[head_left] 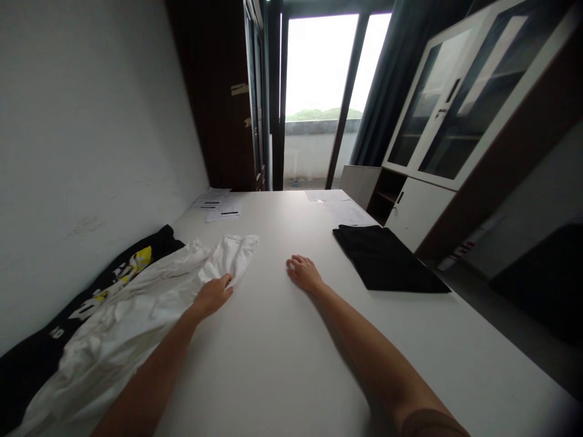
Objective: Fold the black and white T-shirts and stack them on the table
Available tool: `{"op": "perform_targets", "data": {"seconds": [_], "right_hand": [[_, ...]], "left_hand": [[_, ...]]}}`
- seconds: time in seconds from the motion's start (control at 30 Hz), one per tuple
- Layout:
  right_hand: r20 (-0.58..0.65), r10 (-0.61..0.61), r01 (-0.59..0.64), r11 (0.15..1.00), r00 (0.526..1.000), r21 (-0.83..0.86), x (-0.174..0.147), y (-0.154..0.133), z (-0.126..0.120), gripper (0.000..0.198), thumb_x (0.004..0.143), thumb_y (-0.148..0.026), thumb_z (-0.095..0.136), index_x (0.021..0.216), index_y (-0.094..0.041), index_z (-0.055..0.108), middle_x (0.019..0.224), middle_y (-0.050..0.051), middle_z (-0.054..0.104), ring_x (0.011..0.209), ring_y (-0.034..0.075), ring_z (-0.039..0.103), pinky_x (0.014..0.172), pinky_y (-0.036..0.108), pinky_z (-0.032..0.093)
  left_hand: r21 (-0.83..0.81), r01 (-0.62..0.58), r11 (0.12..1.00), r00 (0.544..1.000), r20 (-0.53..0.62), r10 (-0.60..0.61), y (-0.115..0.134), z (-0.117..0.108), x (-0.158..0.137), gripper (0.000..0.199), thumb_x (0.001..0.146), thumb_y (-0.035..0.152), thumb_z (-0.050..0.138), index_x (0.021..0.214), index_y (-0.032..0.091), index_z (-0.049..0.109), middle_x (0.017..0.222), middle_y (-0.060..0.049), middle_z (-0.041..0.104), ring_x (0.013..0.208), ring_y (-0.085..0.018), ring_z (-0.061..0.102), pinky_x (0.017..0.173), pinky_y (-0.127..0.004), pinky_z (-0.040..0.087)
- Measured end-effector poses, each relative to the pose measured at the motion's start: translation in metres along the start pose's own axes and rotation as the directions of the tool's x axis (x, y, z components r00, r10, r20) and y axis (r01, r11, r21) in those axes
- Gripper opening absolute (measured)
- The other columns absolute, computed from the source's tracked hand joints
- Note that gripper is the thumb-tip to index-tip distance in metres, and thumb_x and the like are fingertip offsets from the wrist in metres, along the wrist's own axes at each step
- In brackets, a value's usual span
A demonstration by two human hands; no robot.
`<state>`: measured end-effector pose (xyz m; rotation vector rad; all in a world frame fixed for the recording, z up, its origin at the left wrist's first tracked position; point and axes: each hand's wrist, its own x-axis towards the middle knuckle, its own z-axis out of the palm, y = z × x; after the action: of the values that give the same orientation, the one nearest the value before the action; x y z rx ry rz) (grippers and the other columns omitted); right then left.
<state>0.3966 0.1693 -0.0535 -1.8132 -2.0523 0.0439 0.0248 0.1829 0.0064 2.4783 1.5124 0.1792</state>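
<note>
White cloth [233, 255] is clamped between the fingers of your left hand [212, 297], while your right hand [304, 273], fingers slightly apart, rests on the bench [268, 358].

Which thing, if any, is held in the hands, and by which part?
The left hand holds the white cloth by its right edge; the right hand appears to hold nothing.

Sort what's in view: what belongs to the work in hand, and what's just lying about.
In the work:
- white cloth, gripped by the left hand
- table, under the right hand
- probably folded black cloth and black printed garment

Lying about:
- left papers
- right papers
</note>
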Motion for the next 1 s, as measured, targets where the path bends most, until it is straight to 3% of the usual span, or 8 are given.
{"op": "perform_targets", "data": {"seconds": [0.13, 0.23, 0.37, 0.5, 0.63, 0.8, 1.0], "right_hand": [[-0.004, 0.006, -0.006, 1.0, 1.0, 0.001, 0.0, 0.0, 0.0, 0.038, 0.099, -0.038, 0.056, 0.134, -0.028, 0.065, 0.149, 0.009, 0.055, 0.14, 0.028, 0.046, 0.119, 0.045, 0.029], [-0.012, 0.002, -0.002, 1.0, 1.0, 0.0, 0.001, -0.002, -0.002, 0.036, 0.097, -0.037, 0.057, 0.131, -0.027, 0.066, 0.147, 0.009, 0.057, 0.137, 0.027, 0.049, 0.118, 0.044, 0.031], [-0.017, -0.001, 0.001, 1.0, 1.0, -0.01, 0.002, -0.005, -0.005, 0.033, 0.097, -0.034, 0.056, 0.126, -0.025, 0.068, 0.144, 0.01, 0.058, 0.135, 0.026, 0.051, 0.116, 0.041, 0.032], [-0.016, 0.006, -0.006, 1.0, 1.0, -0.01, 0.001, -0.006, -0.006, 0.032, 0.098, -0.035, 0.056, 0.125, -0.024, 0.068, 0.144, 0.01, 0.059, 0.134, 0.026, 0.051, 0.116, 0.04, 0.032], [-0.008, 0.012, -0.012, 1.0, 1.0, -0.005, 0.0, -0.007, -0.007, 0.032, 0.097, -0.037, 0.058, 0.125, -0.025, 0.068, 0.144, 0.01, 0.058, 0.134, 0.026, 0.052, 0.115, 0.04, 0.032], [-0.008, 0.011, -0.011, 1.0, 1.0, -0.01, 0.001, -0.007, -0.008, 0.033, 0.098, -0.039, 0.057, 0.126, -0.026, 0.068, 0.143, 0.01, 0.059, 0.133, 0.026, 0.052, 0.115, 0.039, 0.031], [-0.025, 0.004, -0.004, 1.0, 1.0, -0.006, 0.0, -0.008, -0.008, 0.031, 0.098, -0.039, 0.057, 0.123, -0.025, 0.069, 0.14, 0.009, 0.061, 0.131, 0.025, 0.053, 0.114, 0.037, 0.032]], "left_hand": [[-0.171, -0.174, 0.97, 0.983, 0.026, 0.181, 0.035, 0.004, -0.009, 0.028, 0.099, 0.031, 0.049, 0.122, 0.021, 0.063, 0.111, -0.009, 0.076, 0.103, -0.026, 0.071, 0.087, -0.031, 0.048], [-0.306, -0.31, 0.9, 0.949, -0.04, 0.314, 0.053, 0.012, -0.014, 0.033, 0.104, 0.035, 0.044, 0.128, 0.024, 0.063, 0.124, -0.007, 0.073, 0.113, -0.023, 0.069, 0.096, -0.029, 0.048], [-0.336, -0.361, 0.87, 0.931, -0.073, 0.358, 0.062, 0.023, -0.017, 0.035, 0.105, 0.038, 0.045, 0.131, 0.025, 0.065, 0.13, -0.006, 0.071, 0.12, -0.024, 0.065, 0.105, -0.032, 0.046], [-0.324, -0.354, 0.877, 0.935, -0.089, 0.344, 0.059, 0.02, -0.015, 0.036, 0.105, 0.039, 0.043, 0.127, 0.024, 0.068, 0.126, -0.007, 0.072, 0.117, -0.024, 0.065, 0.105, -0.034, 0.047], [-0.238, -0.319, 0.917, 0.947, -0.115, 0.299, 0.039, 0.008, -0.008, 0.04, 0.106, 0.04, 0.039, 0.123, 0.023, 0.071, 0.123, -0.009, 0.073, 0.116, -0.023, 0.064, 0.106, -0.036, 0.045], [-0.159, -0.16, 0.974, 0.987, -0.054, 0.153, -0.015, -0.002, -0.001, 0.038, 0.1, 0.038, 0.045, 0.126, 0.024, 0.071, 0.133, -0.007, 0.07, 0.126, -0.025, 0.06, 0.113, -0.04, 0.04], [-0.219, -0.178, 0.959, 0.984, -0.052, 0.17, -0.058, -0.003, 0.003, 0.045, 0.095, 0.041, 0.048, 0.129, 0.022, 0.07, 0.139, -0.008, 0.066, 0.131, -0.026, 0.057, 0.117, -0.04, 0.038]]}}
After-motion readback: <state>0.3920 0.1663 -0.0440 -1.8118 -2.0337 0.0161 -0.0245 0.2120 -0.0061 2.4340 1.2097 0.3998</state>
